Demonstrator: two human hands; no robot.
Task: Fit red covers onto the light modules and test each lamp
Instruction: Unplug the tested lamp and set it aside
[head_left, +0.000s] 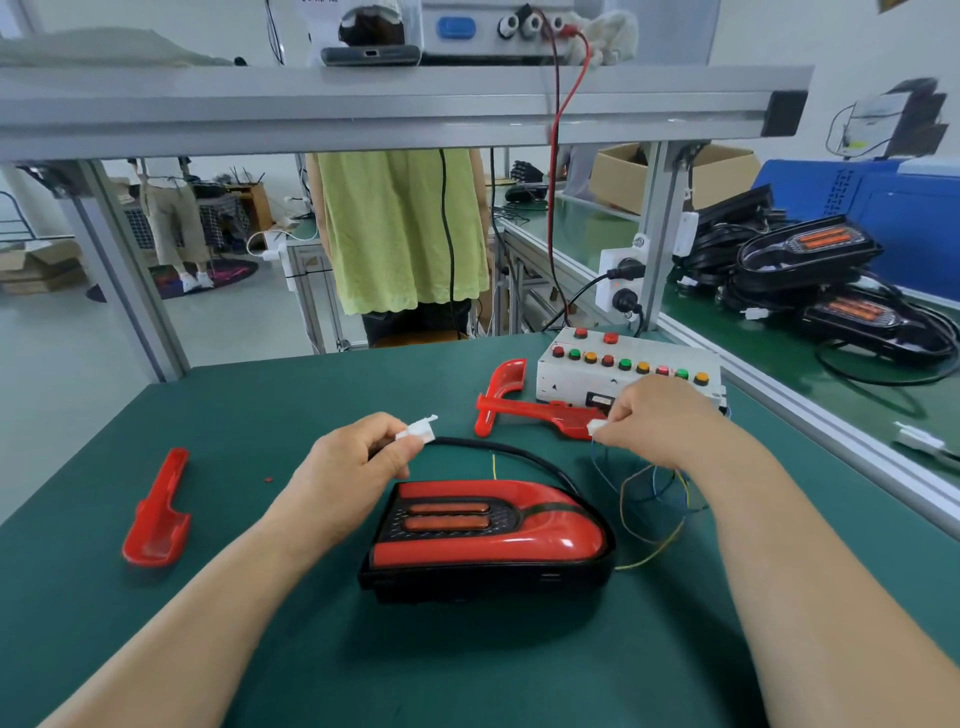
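A lamp module (488, 540) with a red cover fitted over its black base lies on the green mat in front of me. Its black cable arcs up to a white connector (418, 430) pinched in my left hand (353, 467). My right hand (660, 421) pinches a second white connector (596, 428) with thin blue and yellow wires (649, 499) hanging from it. The two connectors are apart. Loose red covers lie at the left (156, 514) and behind the hands (519, 410).
A white test box (628, 371) with red, green and orange buttons stands at the back right. Several uncovered black lamp modules (810, 254) with cables are piled on the right bench. A person in a green top (400, 234) stands beyond the table. An aluminium shelf frame (363, 104) spans overhead.
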